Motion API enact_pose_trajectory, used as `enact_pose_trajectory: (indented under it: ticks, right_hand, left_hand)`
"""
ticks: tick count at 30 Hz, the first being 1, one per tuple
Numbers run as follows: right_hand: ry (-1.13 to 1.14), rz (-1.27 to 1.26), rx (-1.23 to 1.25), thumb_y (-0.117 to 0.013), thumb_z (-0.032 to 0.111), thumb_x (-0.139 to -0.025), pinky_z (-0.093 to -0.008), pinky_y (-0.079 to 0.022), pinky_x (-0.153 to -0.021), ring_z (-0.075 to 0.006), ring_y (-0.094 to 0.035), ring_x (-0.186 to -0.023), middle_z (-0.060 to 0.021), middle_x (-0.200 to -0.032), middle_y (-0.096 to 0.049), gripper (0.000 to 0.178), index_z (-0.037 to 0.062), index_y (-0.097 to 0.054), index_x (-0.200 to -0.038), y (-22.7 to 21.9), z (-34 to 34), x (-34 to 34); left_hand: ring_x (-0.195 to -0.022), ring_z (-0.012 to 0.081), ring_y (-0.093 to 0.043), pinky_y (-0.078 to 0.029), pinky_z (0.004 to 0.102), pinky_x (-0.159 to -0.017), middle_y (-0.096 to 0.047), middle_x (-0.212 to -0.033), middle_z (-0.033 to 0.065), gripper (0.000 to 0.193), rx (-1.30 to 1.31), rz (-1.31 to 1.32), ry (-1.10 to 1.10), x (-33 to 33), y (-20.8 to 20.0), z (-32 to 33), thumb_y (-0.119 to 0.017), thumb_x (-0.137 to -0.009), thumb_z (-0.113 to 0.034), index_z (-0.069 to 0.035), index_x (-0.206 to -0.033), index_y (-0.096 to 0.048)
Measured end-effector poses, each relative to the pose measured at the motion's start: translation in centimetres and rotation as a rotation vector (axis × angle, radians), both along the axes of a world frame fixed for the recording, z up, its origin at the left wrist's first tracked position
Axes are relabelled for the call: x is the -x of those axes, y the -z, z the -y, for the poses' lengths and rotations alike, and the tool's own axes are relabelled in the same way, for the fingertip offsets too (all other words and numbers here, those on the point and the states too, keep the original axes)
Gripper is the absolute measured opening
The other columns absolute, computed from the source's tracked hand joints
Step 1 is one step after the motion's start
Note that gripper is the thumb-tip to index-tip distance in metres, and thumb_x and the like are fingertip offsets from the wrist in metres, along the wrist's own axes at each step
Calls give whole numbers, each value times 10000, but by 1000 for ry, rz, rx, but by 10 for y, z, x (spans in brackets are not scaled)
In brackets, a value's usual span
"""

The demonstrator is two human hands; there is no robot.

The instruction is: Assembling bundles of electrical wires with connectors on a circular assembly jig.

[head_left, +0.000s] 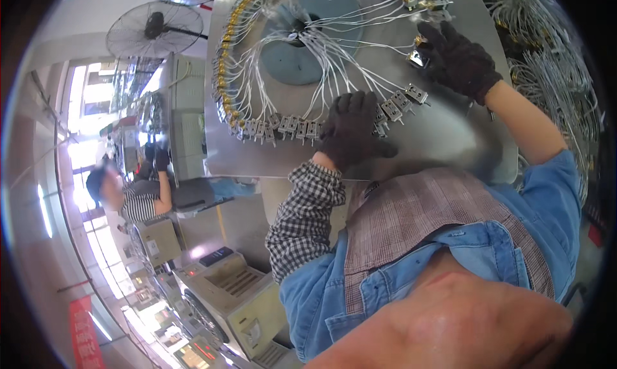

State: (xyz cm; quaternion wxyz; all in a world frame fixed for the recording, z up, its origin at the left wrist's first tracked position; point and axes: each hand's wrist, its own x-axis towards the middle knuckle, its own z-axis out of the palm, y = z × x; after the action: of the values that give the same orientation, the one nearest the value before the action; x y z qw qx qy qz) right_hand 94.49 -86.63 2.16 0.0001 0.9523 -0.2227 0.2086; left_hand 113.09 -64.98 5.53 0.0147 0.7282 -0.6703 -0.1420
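My left hand [352, 130], in a dark glove, lies flat with spread fingers over a curved row of small metal blocks [302, 127] with pins. It hides part of the row, which shows again as blocks [402, 102] on its right. My right hand [464, 66], also gloved, is over the plate's right side with its fingers stretched out and apart. Close beside its fingers sits a shiny metal block [418, 59] on white wires; whether they touch is hard to tell. Further blocks [437, 3] lie beyond that hand. White wires [328, 48] fan out from the middle.
A metal plate [424, 144] carries a grey-blue disc [289, 64]. Brass-coloured parts [226, 54] line the wires' left arc. Bundles of wire [553, 80] hang at the right. Left of the plate are a fan [154, 28], a seated co-worker [144, 199] and a cream machine [238, 298].
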Motion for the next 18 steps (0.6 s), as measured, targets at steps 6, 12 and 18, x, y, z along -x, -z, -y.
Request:
enact_pose_trajectory:
  ticks: [6, 12, 18]
  right_hand:
    - [-74, -92, -166, -631, 347, -885, -455, -489, -929, -363, -562, -1135, -159, -1192, -599, 503, 98, -551, -1314, 31, 4, -33]
    - [-560, 238, -577, -618, 288, -858, -443, -471, -907, -329, -570, -1038, -138, -1053, -602, 448, 92, -575, -1259, 84, 34, -42]
    - [-644, -371, -172, -708, 477, -775, -449, -515, -803, -334, -640, -897, -116, -948, -638, 503, 90, -625, -1087, 18, 16, -33]
  left_hand:
    - [-1152, 363, -565, -417, 464, -1012, -601, -1203, 209, 822, 269, -56, -114, 35, 20, 44, -747, -666, -586, 17, -1196, -569]
    - [-962, 379, -666, -502, 477, -880, -692, -1023, 193, 599, 134, -81, -276, 60, 34, 69, -660, -794, -528, -18, -1105, -622]
    - [-882, 338, -689, -518, 434, -801, -706, -928, 151, 515, 226, -189, -330, 57, 17, 46, -693, -767, -544, -69, -961, -658]
